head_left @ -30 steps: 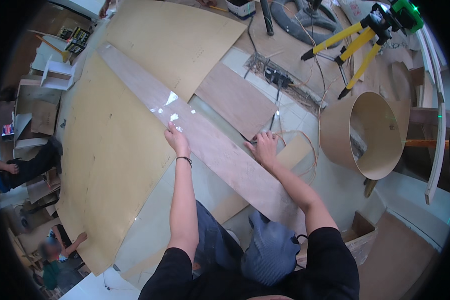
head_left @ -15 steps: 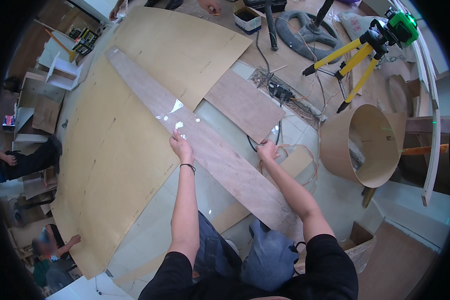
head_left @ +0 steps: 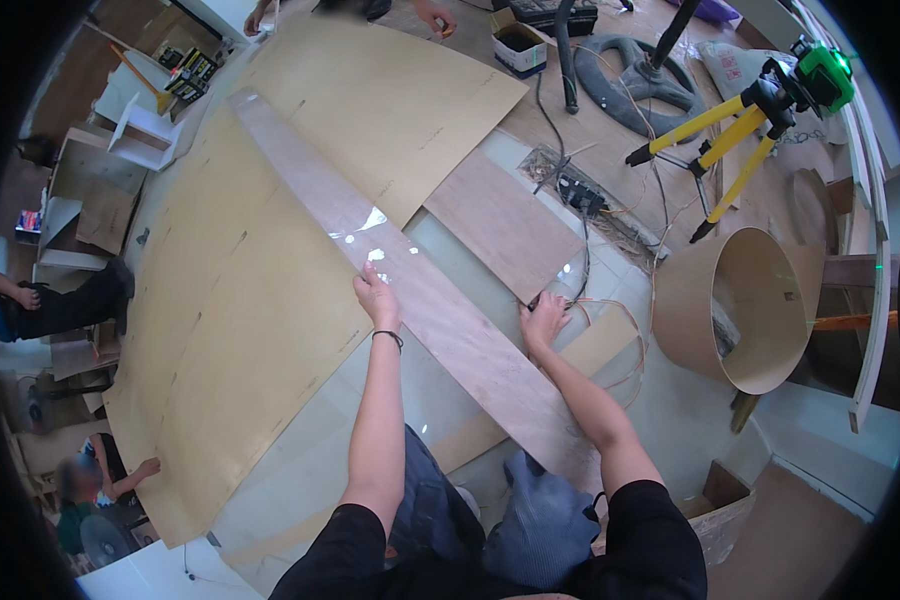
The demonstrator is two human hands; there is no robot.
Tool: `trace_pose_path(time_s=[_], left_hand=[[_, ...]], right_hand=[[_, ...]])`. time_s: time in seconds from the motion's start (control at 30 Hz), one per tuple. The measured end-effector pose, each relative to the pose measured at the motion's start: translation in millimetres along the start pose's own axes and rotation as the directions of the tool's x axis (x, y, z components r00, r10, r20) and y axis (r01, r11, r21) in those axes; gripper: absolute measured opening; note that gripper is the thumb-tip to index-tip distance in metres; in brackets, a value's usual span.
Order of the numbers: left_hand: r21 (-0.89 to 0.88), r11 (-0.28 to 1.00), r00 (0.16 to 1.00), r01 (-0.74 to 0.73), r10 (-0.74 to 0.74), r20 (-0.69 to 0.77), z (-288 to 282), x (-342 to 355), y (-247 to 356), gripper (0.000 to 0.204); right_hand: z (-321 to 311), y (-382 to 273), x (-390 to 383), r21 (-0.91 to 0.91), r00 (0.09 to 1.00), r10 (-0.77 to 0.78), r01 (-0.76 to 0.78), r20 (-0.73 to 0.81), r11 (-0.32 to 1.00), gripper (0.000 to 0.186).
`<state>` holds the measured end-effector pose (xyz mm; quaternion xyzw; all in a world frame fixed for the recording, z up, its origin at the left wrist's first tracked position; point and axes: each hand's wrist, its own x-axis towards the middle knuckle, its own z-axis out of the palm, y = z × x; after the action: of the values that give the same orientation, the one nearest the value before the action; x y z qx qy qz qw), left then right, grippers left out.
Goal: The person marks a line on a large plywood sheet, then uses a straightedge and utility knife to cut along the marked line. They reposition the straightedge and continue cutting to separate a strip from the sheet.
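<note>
A long tapering plywood strip (head_left: 460, 335) runs diagonally from far left to near right, over a large tan sheet (head_left: 190, 330). My left hand (head_left: 376, 298) grips its left edge, thumb on top and the other fingers hidden below. White reflective patches mark the strip just beyond the thumb. To the right of the strip, my right hand (head_left: 544, 322) is at the near corner of a rectangular plywood piece (head_left: 505, 215). Its fingers are bent down beside a black cable (head_left: 584, 262); what they hold, if anything, is hidden.
A yellow tripod (head_left: 735, 140) carries a green laser level (head_left: 825, 75). Nearer stands a rolled board cylinder (head_left: 730, 310). Orange cords (head_left: 642, 365) loop over the floor by a narrow board (head_left: 600, 338). Other people's hands (head_left: 435, 15) show at the far edge and left.
My right hand has shifted slightly nearer, and its fingers have spread a little around the plywood corner. My left hand keeps its hold on the strip. The whole view has shifted slightly.
</note>
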<state>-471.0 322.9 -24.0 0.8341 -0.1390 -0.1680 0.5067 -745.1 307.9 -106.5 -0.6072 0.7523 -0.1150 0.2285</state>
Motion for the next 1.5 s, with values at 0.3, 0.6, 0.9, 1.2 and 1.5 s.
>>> trace_pose_path(time_s=[0.3,0.6,0.9,1.2,1.5], left_hand=[[-0.063,0.998,1.0,0.01,-0.009,0.018,2,-4,0,0.048],[-0.338,0.941,0.999,0.014,0.0,0.04,10,-6,0,0.045],[-0.232,0.973,0.999,0.01,0.0,0.04,14,-3,-15,0.046],[-0.199,0.976,0.993,0.089,-0.073,0.088,13,-12,8,0.048],[-0.206,0.97,0.99,0.13,-0.116,0.077,29,-27,11,0.048]], right_hand=[[-22,43,36,-0.015,0.913,-0.396,0.399,0.101,0.917,0.028],[-113,73,109,-0.547,0.764,-0.503,0.643,0.405,0.536,0.021],[-155,91,229,-0.832,0.954,-0.246,0.273,0.17,0.484,0.024],[-100,-4,144,-0.553,0.908,-0.151,0.362,0.39,0.75,0.034],[-62,-15,131,0.008,0.996,-0.09,0.09,0.012,0.996,0.084]])
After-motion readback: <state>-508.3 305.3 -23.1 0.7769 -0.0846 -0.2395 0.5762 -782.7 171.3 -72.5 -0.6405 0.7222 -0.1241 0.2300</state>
